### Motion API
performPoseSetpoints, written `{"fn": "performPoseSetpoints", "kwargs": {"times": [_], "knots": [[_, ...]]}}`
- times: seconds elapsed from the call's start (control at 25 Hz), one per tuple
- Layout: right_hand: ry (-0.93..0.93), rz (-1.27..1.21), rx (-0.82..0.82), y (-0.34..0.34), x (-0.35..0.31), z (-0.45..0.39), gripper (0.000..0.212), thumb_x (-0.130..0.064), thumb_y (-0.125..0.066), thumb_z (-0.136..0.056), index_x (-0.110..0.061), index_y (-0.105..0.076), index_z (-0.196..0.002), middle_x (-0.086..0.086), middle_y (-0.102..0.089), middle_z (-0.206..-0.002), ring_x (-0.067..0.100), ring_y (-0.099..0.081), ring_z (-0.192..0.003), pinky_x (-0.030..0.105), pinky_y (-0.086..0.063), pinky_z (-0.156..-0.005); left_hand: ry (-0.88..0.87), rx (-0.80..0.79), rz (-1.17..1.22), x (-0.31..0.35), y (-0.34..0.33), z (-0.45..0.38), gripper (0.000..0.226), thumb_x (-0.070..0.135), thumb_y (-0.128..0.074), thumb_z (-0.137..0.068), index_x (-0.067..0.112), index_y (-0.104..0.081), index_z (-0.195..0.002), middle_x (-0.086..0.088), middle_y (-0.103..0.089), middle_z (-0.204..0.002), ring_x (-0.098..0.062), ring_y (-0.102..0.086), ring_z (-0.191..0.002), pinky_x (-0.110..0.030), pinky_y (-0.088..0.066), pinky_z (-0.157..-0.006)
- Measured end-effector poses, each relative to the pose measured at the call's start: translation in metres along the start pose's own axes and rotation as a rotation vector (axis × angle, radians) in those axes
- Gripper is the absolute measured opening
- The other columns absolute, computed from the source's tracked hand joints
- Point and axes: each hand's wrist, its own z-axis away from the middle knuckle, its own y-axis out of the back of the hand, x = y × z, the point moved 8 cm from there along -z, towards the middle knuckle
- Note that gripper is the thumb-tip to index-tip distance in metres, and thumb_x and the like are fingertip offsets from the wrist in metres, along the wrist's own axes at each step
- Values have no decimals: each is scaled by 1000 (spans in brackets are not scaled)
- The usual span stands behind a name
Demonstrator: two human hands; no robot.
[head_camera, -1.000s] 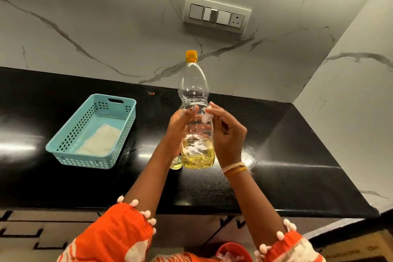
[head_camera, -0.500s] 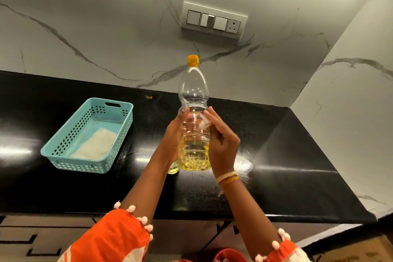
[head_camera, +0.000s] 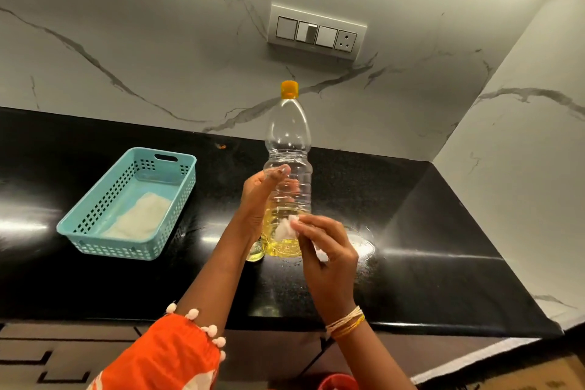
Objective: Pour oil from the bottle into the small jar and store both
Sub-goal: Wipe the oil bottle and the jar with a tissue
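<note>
**Oil bottle held upright at centre frame, tissue at its lower side**

The clear bottle [head_camera: 288, 168] stands upright on the black counter [head_camera: 443, 247] at the centre of the frame, orange cap [head_camera: 290, 89] on, yellow oil filling its lower part. The left hand [head_camera: 258, 196] wraps around its left side, thumb across the front, holding it. The right hand [head_camera: 329, 250], lower right of centre, pinches a white tissue [head_camera: 285, 229] against the bottle's lower body. A small jar [head_camera: 254, 252] is only partly seen behind the left wrist, just beside the bottle's base. At the left of the frame sits a teal basket [head_camera: 95, 231] with a white cloth [head_camera: 139, 220] inside.
</note>
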Motion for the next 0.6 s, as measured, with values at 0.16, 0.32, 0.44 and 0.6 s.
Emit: {"fn": "performPoseSetpoints", "kwargs": {"times": [0.16,0.32,0.44,0.6], "knots": [[-133,-39,150,4,21,-33,19,-2,-66,-85,-9,-71,-102,6,-65,-98,9,-62,-91,18,-51,-80,45,-98,-46,-1,-17,6,63,51,-68,-69,6,-66,-113,-21,-70,-104,-30,-70,-89,-37,-59,-76],[-221,-231,143,0,42,-69,20,-3,-61,-90,-7,-68,-108,9,-69,-102,17,-67,-96,32,-55,-84,118,-164,77,-4,-24,7,59,45,-62,-83,2,-59,-123,-20,-68,-103,-29,-68,-90,-40,-58,-78],[-201,-196,126,0,35,-56,20,-4,-62,-89,-6,-69,-108,8,-69,-102,16,-66,-95,29,-55,-83,115,-156,60,-7,-25,4,70,47,-83,-64,3,-62,-115,-17,-67,-96,-25,-68,-81,-37,-58,-75],[-154,-105,95,6,24,-22,19,-4,-69,-83,-8,-73,-101,4,-66,-98,12,-64,-92,25,-54,-79,54,-70,57,-7,-15,3,80,53,-87,-52,4,-65,-111,-16,-70,-92,-27,-69,-80,-36,-59,-72]]}}
